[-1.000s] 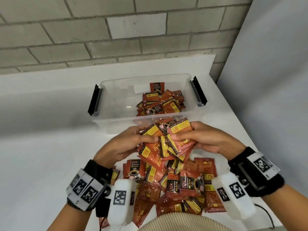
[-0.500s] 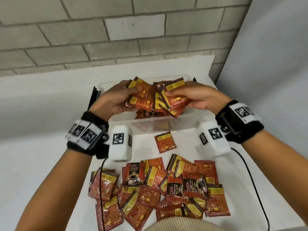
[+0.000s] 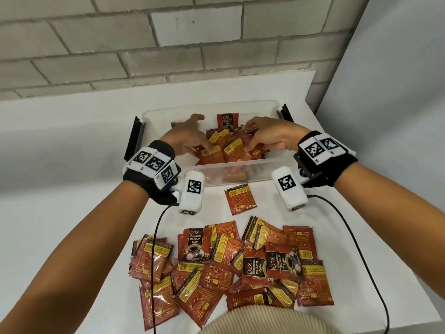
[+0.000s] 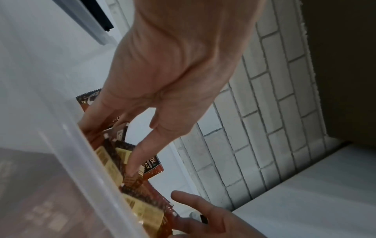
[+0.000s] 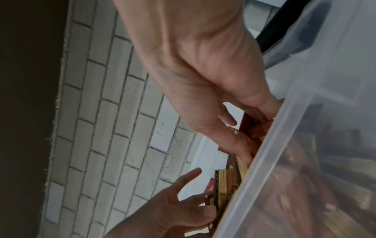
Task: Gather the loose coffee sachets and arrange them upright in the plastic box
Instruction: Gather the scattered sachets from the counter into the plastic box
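A clear plastic box (image 3: pixel 243 164) with black side latches holds a heap of red and yellow coffee sachets (image 3: pixel 232 150). One sachet (image 3: pixel 227 120) stands upright against its far wall. Both hands are inside the box. My left hand (image 3: pixel 190 138) has straight, spread fingers (image 4: pixel 134 161) touching the heap's left side. On the right side my right hand (image 3: pixel 269 136) curls its fingers (image 5: pixel 240 145) and thumb round a bunch of sachets just behind the near wall (image 5: pixel 274 145). More loose sachets (image 3: pixel 228 266) lie in a pile on the white table near me.
A single sachet (image 3: pixel 240 198) lies flat between the box and the pile. Two black cables (image 3: pixel 356 237) run from the wrist cameras across the table. A brick wall (image 3: pixel 168 44) stands behind, and a grey panel (image 3: pixel 397 92) bounds the right side.
Both hands carried a bunch of sachets up from the pile, over the near wall and down into the box. The left hand's fingers have straightened off the bunch. One sachet dropped onto the table.
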Demonstrator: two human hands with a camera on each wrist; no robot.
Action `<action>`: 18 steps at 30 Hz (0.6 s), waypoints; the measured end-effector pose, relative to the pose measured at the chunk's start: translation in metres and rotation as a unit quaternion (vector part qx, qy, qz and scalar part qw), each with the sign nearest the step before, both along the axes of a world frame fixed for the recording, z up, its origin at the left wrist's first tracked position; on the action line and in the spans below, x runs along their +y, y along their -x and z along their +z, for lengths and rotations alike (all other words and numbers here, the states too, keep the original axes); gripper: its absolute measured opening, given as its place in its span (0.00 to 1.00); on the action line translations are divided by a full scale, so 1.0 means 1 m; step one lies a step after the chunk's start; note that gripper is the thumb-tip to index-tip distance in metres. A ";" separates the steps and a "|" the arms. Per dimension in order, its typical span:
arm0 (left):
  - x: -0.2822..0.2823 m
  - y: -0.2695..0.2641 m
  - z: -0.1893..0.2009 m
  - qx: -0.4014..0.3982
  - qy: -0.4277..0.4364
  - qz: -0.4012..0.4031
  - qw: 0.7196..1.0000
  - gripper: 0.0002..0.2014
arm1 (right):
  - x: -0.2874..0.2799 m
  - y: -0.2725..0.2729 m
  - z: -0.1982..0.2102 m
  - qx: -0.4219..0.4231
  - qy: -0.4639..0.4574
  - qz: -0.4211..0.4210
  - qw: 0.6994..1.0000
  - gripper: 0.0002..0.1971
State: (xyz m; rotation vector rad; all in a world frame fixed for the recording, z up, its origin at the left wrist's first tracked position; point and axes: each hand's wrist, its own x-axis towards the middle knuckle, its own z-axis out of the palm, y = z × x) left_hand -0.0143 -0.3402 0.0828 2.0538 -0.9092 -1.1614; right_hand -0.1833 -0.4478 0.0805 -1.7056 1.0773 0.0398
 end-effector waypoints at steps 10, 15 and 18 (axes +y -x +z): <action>0.039 0.008 0.016 -0.169 0.073 -0.052 0.982 0.25 | 0.016 0.030 0.021 -0.009 0.133 0.049 0.990 0.13; 0.107 0.021 0.037 -0.129 0.115 -0.099 0.980 0.16 | 0.053 0.077 0.030 -0.059 0.103 0.093 0.989 0.07; 0.152 0.023 0.024 -0.157 0.081 -0.138 0.975 0.16 | 0.073 0.108 0.009 0.021 0.121 0.157 0.980 0.08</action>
